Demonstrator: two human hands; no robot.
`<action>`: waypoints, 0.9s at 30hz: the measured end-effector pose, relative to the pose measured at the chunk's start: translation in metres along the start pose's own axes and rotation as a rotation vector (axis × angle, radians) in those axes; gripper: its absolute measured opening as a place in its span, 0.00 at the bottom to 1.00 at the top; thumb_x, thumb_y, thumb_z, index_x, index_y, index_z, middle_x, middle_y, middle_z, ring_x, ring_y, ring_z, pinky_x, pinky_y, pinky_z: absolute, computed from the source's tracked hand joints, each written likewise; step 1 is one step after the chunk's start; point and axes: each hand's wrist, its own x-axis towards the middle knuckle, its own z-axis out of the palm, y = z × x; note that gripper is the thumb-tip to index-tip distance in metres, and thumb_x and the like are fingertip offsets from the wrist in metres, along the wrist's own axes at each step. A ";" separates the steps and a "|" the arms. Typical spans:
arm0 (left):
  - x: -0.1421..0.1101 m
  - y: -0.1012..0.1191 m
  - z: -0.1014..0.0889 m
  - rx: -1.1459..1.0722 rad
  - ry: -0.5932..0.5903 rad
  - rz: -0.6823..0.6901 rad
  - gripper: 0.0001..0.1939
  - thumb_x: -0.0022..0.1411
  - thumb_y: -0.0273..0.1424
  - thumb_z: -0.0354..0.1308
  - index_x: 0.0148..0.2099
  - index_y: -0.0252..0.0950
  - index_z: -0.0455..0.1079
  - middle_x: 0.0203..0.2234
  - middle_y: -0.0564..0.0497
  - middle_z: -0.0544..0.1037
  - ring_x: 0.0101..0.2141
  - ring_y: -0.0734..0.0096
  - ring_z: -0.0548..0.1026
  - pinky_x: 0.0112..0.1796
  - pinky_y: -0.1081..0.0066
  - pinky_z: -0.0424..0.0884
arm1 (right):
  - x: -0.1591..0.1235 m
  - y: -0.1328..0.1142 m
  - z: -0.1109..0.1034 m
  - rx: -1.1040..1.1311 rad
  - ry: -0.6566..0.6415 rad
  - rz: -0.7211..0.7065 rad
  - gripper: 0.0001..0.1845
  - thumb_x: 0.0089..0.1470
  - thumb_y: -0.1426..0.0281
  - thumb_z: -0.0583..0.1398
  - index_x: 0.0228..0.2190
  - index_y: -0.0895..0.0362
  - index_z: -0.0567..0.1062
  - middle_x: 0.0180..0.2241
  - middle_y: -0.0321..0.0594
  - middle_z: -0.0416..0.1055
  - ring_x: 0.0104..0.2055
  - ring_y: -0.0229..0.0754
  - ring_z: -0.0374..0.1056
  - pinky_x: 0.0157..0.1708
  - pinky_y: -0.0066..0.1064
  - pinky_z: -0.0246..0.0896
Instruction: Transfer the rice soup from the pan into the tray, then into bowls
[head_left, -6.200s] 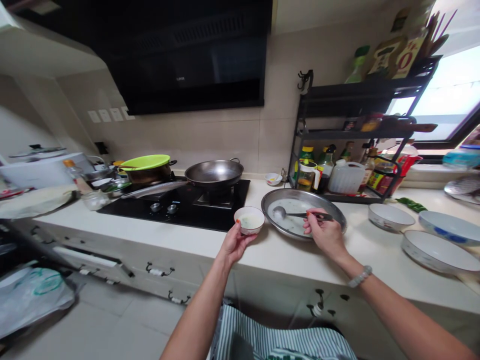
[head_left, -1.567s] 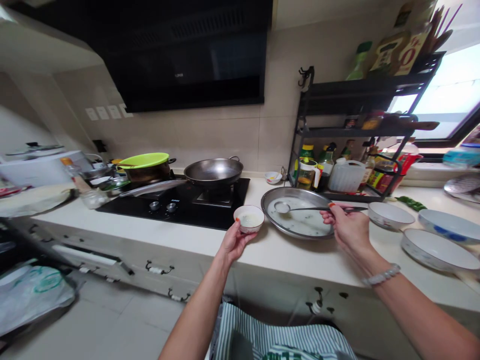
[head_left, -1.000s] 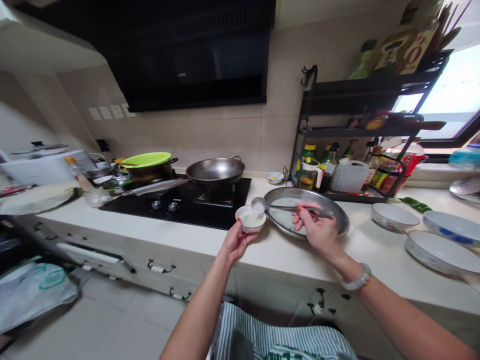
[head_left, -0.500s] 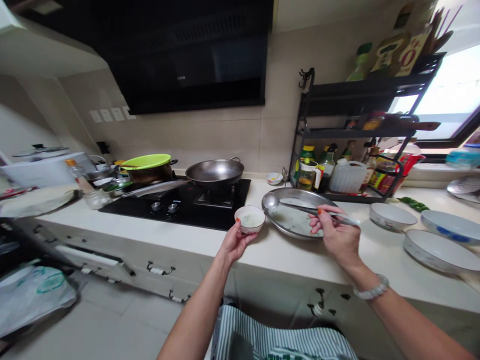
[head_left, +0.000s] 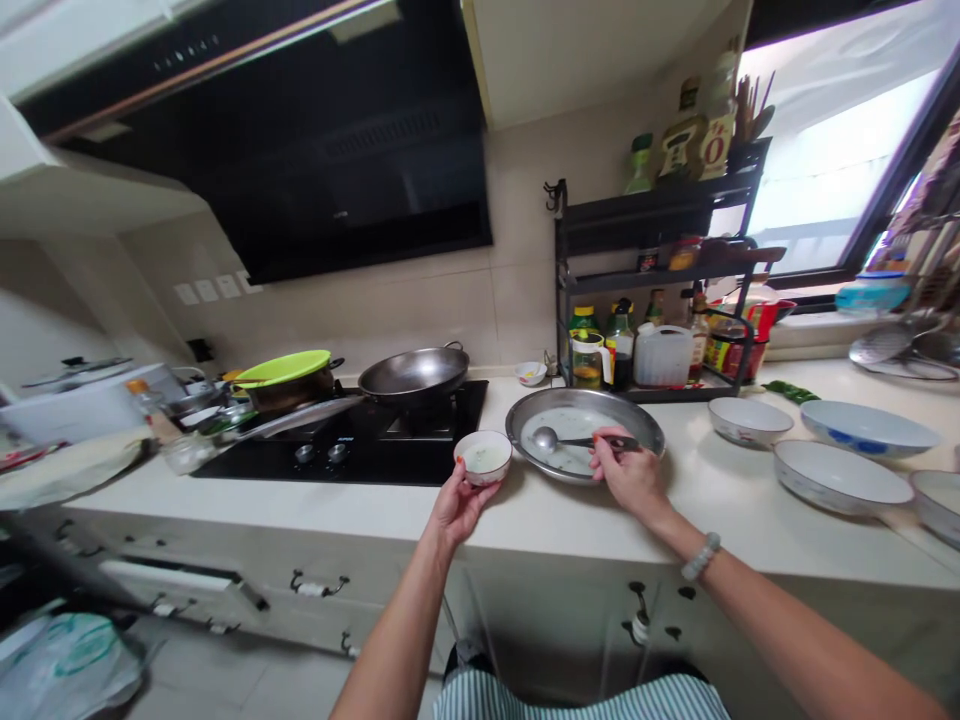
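My left hand (head_left: pixel 459 505) grips a small white bowl (head_left: pixel 484 458) holding pale liquid with green bits, just above the counter's front part. In my right hand (head_left: pixel 628 478) is a ladle (head_left: pixel 546 438), its round metal head at the surface of the milky liquid (head_left: pixel 574 420) in a wide steel basin (head_left: pixel 525 462). The basin stands on the counter to the right of the small bowl. My right fingers are wrapped round the dark handle, which slants over the basin's right side.
A wok (head_left: pixel 414 375) and a pot with a lime-green basin (head_left: pixel 285 368) on top stand at the black hob (head_left: pixel 360 450). Behind the steel basin are a tiny dish (head_left: pixel 530 372) and a rack of bottles (head_left: pixel 660 272). White bowls (head_left: pixel 750 420) sit at the right.
The ladle's head has gone from the basin's left rim inward and down to the liquid. My right hand has lowered. The whole view has shifted, with more of the right side showing.
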 end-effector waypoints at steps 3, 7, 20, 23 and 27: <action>-0.001 0.001 0.002 0.004 0.006 0.000 0.34 0.68 0.35 0.62 0.70 0.31 0.57 0.62 0.30 0.70 0.62 0.40 0.69 0.56 0.47 0.72 | 0.004 0.005 0.007 0.077 0.008 0.082 0.21 0.49 0.48 0.61 0.31 0.53 0.74 0.16 0.38 0.73 0.16 0.46 0.71 0.18 0.34 0.67; -0.002 0.002 0.005 0.014 0.011 0.009 0.34 0.68 0.35 0.61 0.71 0.31 0.56 0.63 0.29 0.68 0.61 0.39 0.69 0.55 0.48 0.74 | 0.012 0.010 0.012 0.233 0.115 0.220 0.18 0.44 0.53 0.66 0.27 0.54 0.72 0.16 0.39 0.73 0.15 0.43 0.69 0.15 0.31 0.65; 0.002 0.003 0.000 0.008 -0.022 0.002 0.35 0.69 0.34 0.59 0.73 0.36 0.52 0.63 0.31 0.70 0.60 0.41 0.71 0.54 0.49 0.75 | 0.025 0.003 0.002 0.459 0.284 0.272 0.14 0.40 0.62 0.69 0.25 0.55 0.72 0.15 0.36 0.73 0.14 0.38 0.67 0.14 0.27 0.67; 0.002 0.003 0.001 -0.002 -0.034 -0.007 0.34 0.70 0.34 0.58 0.73 0.37 0.53 0.63 0.33 0.70 0.62 0.41 0.69 0.55 0.48 0.75 | 0.026 0.005 -0.001 0.448 0.299 0.244 0.13 0.41 0.62 0.68 0.26 0.55 0.72 0.16 0.36 0.73 0.15 0.38 0.68 0.14 0.27 0.67; 0.000 0.003 0.004 -0.003 -0.010 -0.014 0.33 0.71 0.34 0.57 0.73 0.36 0.53 0.63 0.33 0.69 0.62 0.41 0.68 0.55 0.49 0.75 | 0.024 0.004 -0.002 0.438 0.295 0.235 0.11 0.42 0.64 0.68 0.26 0.55 0.72 0.17 0.36 0.73 0.15 0.38 0.68 0.14 0.27 0.67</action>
